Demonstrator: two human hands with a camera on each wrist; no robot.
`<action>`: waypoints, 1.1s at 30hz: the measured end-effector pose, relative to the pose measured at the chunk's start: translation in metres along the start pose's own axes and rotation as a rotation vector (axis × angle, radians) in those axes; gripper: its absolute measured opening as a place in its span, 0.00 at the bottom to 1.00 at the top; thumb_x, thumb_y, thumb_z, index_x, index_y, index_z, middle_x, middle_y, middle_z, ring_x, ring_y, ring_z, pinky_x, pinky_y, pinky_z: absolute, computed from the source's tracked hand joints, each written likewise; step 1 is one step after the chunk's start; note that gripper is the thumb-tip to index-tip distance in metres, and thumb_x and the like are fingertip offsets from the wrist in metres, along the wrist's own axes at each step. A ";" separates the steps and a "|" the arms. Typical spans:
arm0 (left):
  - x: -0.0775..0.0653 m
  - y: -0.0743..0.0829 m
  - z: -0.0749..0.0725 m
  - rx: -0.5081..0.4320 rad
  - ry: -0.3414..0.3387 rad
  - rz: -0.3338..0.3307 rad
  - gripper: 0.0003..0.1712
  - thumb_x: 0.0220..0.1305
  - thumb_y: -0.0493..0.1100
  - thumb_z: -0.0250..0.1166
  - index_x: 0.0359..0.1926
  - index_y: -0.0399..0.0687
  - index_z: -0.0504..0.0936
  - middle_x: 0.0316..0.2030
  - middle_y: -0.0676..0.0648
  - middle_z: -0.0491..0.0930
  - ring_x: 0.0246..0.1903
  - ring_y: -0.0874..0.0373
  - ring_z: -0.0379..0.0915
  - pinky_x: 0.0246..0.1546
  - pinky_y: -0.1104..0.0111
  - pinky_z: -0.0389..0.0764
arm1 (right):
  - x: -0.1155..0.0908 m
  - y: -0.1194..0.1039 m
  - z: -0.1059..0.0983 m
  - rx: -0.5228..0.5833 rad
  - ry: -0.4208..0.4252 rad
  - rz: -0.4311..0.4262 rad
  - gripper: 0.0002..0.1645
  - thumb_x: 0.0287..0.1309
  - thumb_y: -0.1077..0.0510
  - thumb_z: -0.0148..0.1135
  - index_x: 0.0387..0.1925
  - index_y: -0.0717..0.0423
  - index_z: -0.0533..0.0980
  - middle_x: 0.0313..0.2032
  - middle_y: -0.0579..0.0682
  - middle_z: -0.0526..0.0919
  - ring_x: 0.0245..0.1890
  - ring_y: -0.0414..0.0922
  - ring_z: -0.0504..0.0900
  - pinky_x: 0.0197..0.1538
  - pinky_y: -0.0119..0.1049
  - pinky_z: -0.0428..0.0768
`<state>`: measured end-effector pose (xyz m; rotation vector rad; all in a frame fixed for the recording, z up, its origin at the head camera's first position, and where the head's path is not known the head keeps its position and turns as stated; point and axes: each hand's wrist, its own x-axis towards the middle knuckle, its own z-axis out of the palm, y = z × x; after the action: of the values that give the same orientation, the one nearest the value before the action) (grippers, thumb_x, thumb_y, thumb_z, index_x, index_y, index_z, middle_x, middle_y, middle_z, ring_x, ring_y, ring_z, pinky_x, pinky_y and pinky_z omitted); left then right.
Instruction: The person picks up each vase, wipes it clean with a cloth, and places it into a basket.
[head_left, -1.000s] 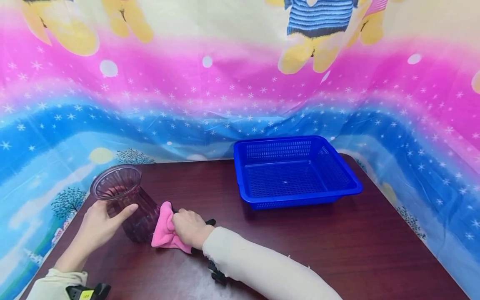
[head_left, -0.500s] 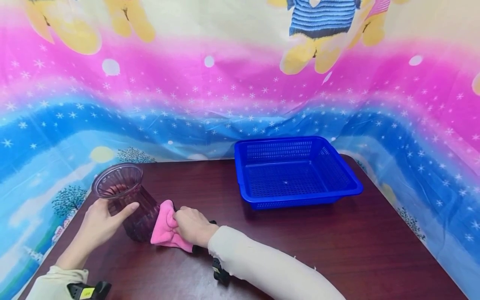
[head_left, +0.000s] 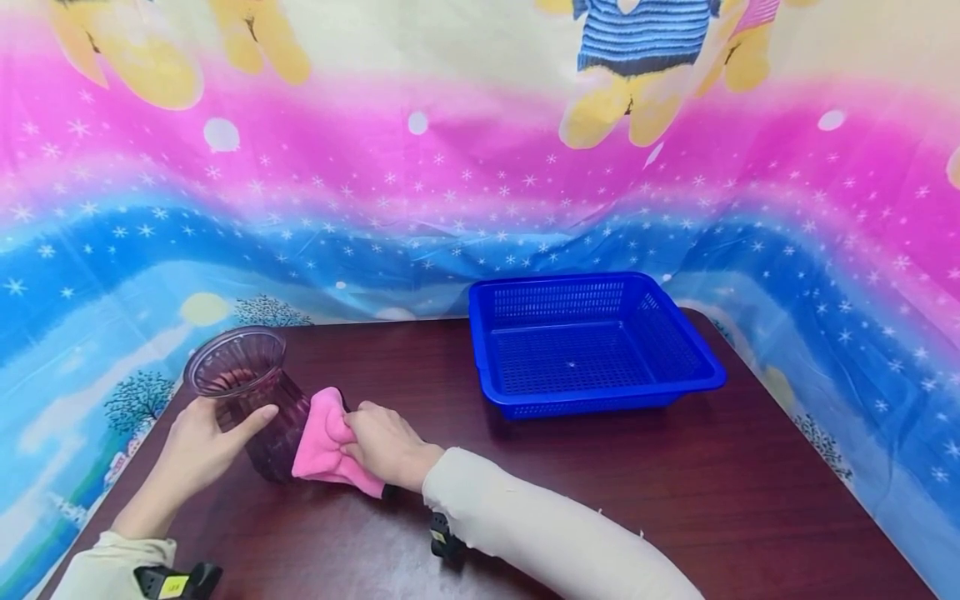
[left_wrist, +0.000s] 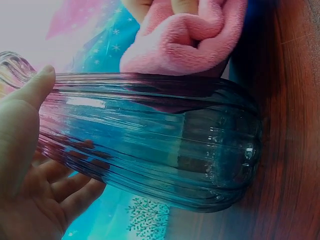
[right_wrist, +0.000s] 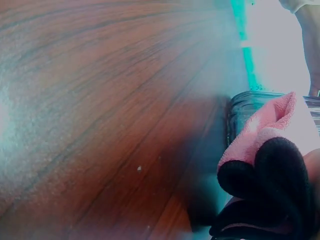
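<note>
A ribbed, see-through purple glass vase (head_left: 273, 433) with a flared rim stands at the left of the table. My left hand (head_left: 197, 446) grips it just below the rim, thumb on the near side and fingers round the far side. In the left wrist view the vase (left_wrist: 150, 135) fills the middle. My right hand (head_left: 390, 442) holds a bunched cloth (head_left: 326, 446), pink on one face and black on the other, against the vase's right side, low down. The cloth's black side (right_wrist: 280, 175) shows in the right wrist view, with the vase's base (right_wrist: 245, 110) behind it.
A blue plastic basket (head_left: 600, 398) with perforated walls stands at the back right of the dark wood table (head_left: 675, 500). A printed curtain (head_left: 480, 167) hangs behind and along both sides of the table.
My right hand has shifted slightly, and the pink cloth has slid up and left along the vase's side. The left hand keeps its grip, and the vase stays in place.
</note>
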<state>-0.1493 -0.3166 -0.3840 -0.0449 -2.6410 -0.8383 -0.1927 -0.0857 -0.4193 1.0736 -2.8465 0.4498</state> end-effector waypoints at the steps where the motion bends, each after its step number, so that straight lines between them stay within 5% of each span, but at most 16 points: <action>1: 0.000 0.000 0.000 0.001 -0.001 -0.001 0.30 0.59 0.54 0.67 0.55 0.39 0.74 0.45 0.27 0.81 0.47 0.30 0.77 0.41 0.40 0.74 | 0.000 0.000 -0.001 0.007 0.002 -0.002 0.08 0.60 0.47 0.63 0.30 0.45 0.79 0.28 0.43 0.76 0.30 0.37 0.76 0.28 0.26 0.72; 20: 0.001 -0.001 0.000 0.010 -0.006 -0.005 0.30 0.59 0.55 0.67 0.55 0.39 0.75 0.43 0.28 0.83 0.44 0.32 0.79 0.36 0.48 0.75 | -0.001 -0.013 -0.020 0.070 0.076 -0.009 0.13 0.59 0.46 0.65 0.25 0.45 0.73 0.27 0.41 0.72 0.26 0.36 0.72 0.26 0.24 0.67; 29: 0.000 -0.001 0.000 -0.004 -0.002 -0.004 0.31 0.59 0.54 0.67 0.56 0.39 0.74 0.44 0.28 0.82 0.46 0.31 0.78 0.40 0.43 0.74 | 0.000 -0.016 -0.025 0.083 0.105 -0.012 0.13 0.59 0.46 0.64 0.26 0.45 0.73 0.26 0.41 0.71 0.26 0.36 0.71 0.26 0.24 0.66; 33: 0.001 -0.001 0.000 0.002 -0.001 -0.011 0.31 0.58 0.54 0.68 0.56 0.41 0.74 0.44 0.30 0.83 0.44 0.38 0.81 0.39 0.56 0.76 | 0.001 -0.019 -0.028 0.101 0.108 -0.004 0.12 0.60 0.46 0.64 0.28 0.45 0.73 0.26 0.41 0.70 0.26 0.35 0.70 0.26 0.23 0.66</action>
<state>-0.1503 -0.3177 -0.3845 -0.0302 -2.6455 -0.8398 -0.1825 -0.0915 -0.3881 1.0371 -2.7532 0.6374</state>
